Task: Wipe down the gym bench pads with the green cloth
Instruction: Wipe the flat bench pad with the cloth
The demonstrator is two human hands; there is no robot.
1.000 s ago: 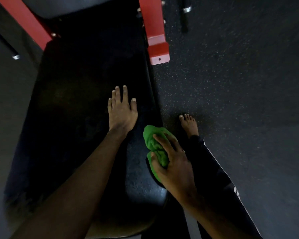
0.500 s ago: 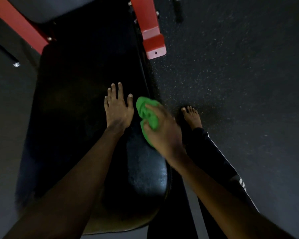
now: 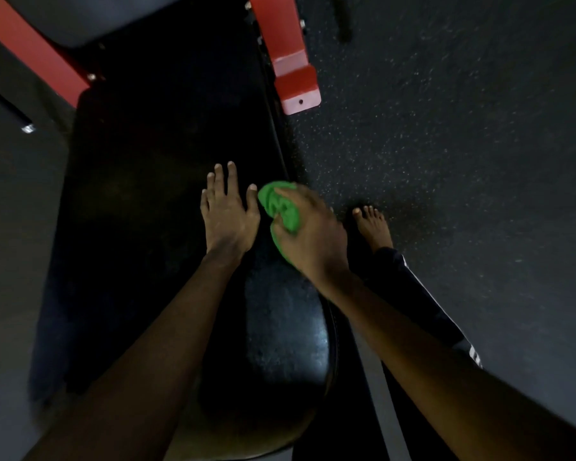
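A long black bench pad [image 3: 153,201] runs up the middle of the view, very dark at its far end. My left hand [image 3: 228,212] lies flat on the pad with its fingers spread. Just to its right, my right hand [image 3: 308,237] grips a bunched green cloth [image 3: 281,207] and presses it on the pad near the right edge. The cloth almost touches my left thumb. Part of the cloth is hidden under my right palm.
Red frame bars of the bench stand at the far left [image 3: 30,48] and far right [image 3: 286,51], the right one ending in a red foot plate [image 3: 301,98]. Dark speckled rubber floor [image 3: 463,154] lies to the right, with my bare foot [image 3: 374,227] beside the pad.
My right hand has slid the green cloth forward along the pad's right edge, from near the pad's near end up beside my left hand. My left hand stayed flat.
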